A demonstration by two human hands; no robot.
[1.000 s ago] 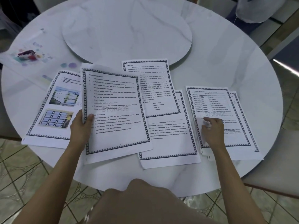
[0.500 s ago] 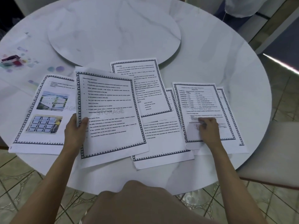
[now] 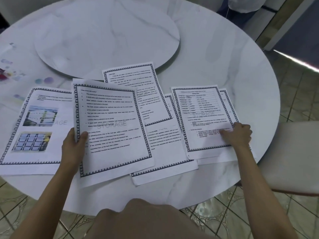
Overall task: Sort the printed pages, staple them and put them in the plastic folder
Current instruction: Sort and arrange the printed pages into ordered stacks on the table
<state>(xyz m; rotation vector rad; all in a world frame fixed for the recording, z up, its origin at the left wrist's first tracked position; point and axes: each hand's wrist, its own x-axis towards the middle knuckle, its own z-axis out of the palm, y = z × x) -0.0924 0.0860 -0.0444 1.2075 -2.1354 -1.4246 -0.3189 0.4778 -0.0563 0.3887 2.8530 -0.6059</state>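
Observation:
Several printed pages with patterned borders lie spread on the near half of a round white marble table (image 3: pixel 224 54). My left hand (image 3: pixel 73 145) grips the left edge of a text page (image 3: pixel 112 130) marked STORAGE, lifted slightly over the others. My right hand (image 3: pixel 239 135) holds the right edge of a page with a table (image 3: pixel 205 118), thumb on top, lying on another sheet. A page with two pictures (image 3: pixel 34 128) lies at the left. Two more text pages (image 3: pixel 138 87) (image 3: pixel 164 152) lie in the middle. A clear plastic folder (image 3: pixel 10 73) lies at the far left edge.
A round marble turntable (image 3: pixel 107 37) sits in the middle of the table. A pale chair seat (image 3: pixel 296 157) stands at the right, close to the table edge. Tiled floor shows below. My knee (image 3: pixel 146 219) is under the near edge.
My right hand has slid from the middle of the table page to its right edge and taken hold of it. The left hand keeps its grip on the text page.

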